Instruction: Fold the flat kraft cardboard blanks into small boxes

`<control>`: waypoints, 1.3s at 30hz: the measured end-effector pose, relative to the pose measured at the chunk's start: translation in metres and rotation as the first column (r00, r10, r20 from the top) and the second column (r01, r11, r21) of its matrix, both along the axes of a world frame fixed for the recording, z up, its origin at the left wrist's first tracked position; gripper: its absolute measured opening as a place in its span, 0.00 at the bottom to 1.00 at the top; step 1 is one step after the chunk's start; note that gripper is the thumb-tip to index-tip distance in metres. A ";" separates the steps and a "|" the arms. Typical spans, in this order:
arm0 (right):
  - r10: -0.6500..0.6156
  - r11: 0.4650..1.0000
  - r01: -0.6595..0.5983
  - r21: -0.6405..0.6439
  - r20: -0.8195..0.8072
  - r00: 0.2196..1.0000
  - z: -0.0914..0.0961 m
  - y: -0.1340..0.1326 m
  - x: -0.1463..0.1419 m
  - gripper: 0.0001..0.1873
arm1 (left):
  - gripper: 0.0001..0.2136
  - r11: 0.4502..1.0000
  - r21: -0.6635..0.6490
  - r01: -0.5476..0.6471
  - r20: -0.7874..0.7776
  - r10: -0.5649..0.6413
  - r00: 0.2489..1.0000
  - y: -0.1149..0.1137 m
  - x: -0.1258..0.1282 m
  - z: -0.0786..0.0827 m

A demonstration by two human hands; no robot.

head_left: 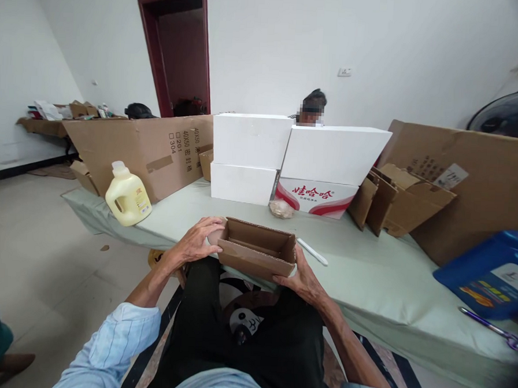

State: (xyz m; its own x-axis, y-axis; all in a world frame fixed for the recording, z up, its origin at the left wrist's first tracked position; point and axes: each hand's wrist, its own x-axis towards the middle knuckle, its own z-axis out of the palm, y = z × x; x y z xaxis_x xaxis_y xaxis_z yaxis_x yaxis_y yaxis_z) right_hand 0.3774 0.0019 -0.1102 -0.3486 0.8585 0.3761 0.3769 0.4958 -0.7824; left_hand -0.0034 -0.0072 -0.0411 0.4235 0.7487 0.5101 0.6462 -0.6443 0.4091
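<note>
A small open cardboard box [255, 261], long and narrow, is held level at the table's near edge, above my lap. My left hand [200, 241] grips its left end, thumb low and fingers along the top. Something pale shows between those fingers and the box; I cannot make out what it is. Around the right end, my right hand [300, 280] is closed, its fingers partly hidden behind the cardboard. The inside of the box looks bare. Just beyond my right hand, a slim white stick-like tool [312, 252] lies on the table.
On the green-covered table [184, 213] stand a yellow detergent jug [128, 196], stacked white boxes [251, 141], a clear-wrapped roll [281, 208], folded cardboard [409, 196] and a blue jug [493, 276]. A purple pen [490, 326] lies right. Another person [312, 107] sits behind the boxes.
</note>
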 end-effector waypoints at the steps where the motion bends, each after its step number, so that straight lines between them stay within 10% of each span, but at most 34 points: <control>1: -0.001 1.000 0.001 -0.001 0.000 1.000 0.000 0.000 0.000 0.63 | 0.26 1.000 -0.003 0.006 0.003 -0.006 1.000 -0.001 -0.001 -0.002; 8: 0.005 1.000 -0.005 -0.006 -0.015 1.000 0.000 -0.001 0.000 0.66 | 0.47 0.998 -0.024 -0.049 0.195 0.053 0.979 0.001 -0.003 -0.019; 15: 0.003 1.000 -0.003 -0.004 -0.088 0.996 -0.001 -0.001 -0.006 0.65 | 0.52 0.936 -0.352 0.028 0.269 0.072 0.960 0.013 -0.007 -0.051; 24: -0.121 0.958 0.002 -0.288 -0.397 0.910 0.005 -0.007 -0.008 0.59 | 0.58 0.999 -0.018 -0.050 -0.068 0.049 0.996 -0.020 -0.001 -0.113; 33: -0.229 0.635 -0.282 -0.719 -0.524 0.820 0.015 0.006 0.002 0.33 | 0.44 0.858 0.494 0.142 -0.326 0.031 0.945 -0.022 0.007 -0.077; 39: -0.198 0.522 -0.305 -0.797 -0.461 0.865 0.020 0.010 0.019 0.39 | 0.46 0.917 0.348 0.195 -0.265 -0.103 0.959 -0.009 0.015 -0.059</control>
State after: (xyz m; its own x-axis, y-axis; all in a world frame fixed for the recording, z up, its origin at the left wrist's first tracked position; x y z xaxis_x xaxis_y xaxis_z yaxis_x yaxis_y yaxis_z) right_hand 0.3968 0.0122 -0.0899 -0.4137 0.8291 -0.3759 -0.1371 -0.4650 -0.8746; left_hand 0.0120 -0.0162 -0.1006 0.6573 0.4464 0.6072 0.5786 -0.8151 -0.0271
